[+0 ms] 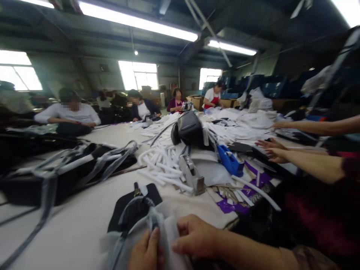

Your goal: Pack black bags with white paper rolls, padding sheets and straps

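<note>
At the bottom edge my left hand (146, 253) pinches a thin white cover sheet (168, 228), fingers closed on it. My right hand (194, 236) grips the same sheet from the right, knuckles up. The sheet wraps a black bag (132, 204) with a grey strap, lying on the table (84, 221) just ahead of my hands.
A pile of white rolled tubes (160, 165), a metal tool (192, 174), a blue tape dispenser (230, 159) and a black bag (189, 129) lie mid-table. Wrapped black bags (70, 168) sit left. A neighbour's hands (271, 150) reach in from the right. Several people sit at the far side.
</note>
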The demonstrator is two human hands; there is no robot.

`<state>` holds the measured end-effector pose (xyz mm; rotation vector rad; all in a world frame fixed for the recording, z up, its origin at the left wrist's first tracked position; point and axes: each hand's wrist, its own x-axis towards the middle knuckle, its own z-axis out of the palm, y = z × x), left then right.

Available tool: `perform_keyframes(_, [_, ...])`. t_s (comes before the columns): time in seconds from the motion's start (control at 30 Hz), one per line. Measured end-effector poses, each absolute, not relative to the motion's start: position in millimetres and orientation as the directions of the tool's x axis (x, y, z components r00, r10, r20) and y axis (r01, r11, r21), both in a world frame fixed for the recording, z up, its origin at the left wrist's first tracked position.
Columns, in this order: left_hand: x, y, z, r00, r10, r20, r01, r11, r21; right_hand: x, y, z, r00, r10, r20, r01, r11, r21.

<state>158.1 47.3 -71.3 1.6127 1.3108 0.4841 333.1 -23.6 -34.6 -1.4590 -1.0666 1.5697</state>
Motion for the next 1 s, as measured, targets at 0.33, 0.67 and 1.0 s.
perform_keyframes(0.33, [153, 30, -51, 0.452, 0.874, -0.177, 0.474, -0.067, 0.878, 309, -19, -28, -0.112, 0.942, -0.317, -0.068, -0.326, -0.943])
perform_keyframes(0.67, [145, 2, -34, 0.548, 0.824, -0.145, 0.441, -0.138, 0.887, 314, -29, -35, -0.054, 0.954, -0.295, -0.001, -0.296, -0.955])
perform_keyframes(1.0, [152, -13, -34, 0.539, 0.821, -0.191, 0.471, -0.105, 0.876, 309, -35, -29, 0.045, 0.952, -0.303, -0.059, -0.301, -0.952])
